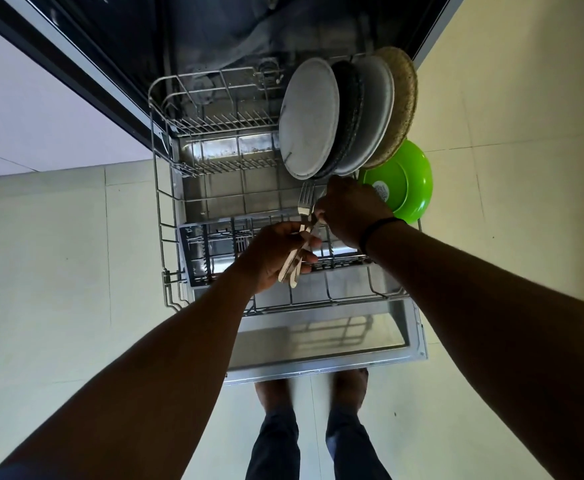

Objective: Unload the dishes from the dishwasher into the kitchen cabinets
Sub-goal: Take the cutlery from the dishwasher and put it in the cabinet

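The dishwasher's lower rack [160, 216] is pulled out over the open door [318, 362]. My left hand [276, 254] grips a bundle of metal forks [305, 202] by their handles, tines pointing away from me. Just right of it, my right hand [352, 213] pinches the same cutlery near the necks, above the grey cutlery basket [207, 251]. Several plates stand on edge at the rack's far right: a white plate [309, 119] in front, a dark plate [351, 109], another white plate [377, 105] and a speckled brown plate [403, 98]. A green bowl [411, 181] leans behind my right hand.
The rack's left half holds only bare tines [221, 123]. The dishwasher tub [249, 29] is dark beyond the rack. Pale floor tiles [58, 271] lie on both sides. My feet [311, 393] stand at the door's near edge.
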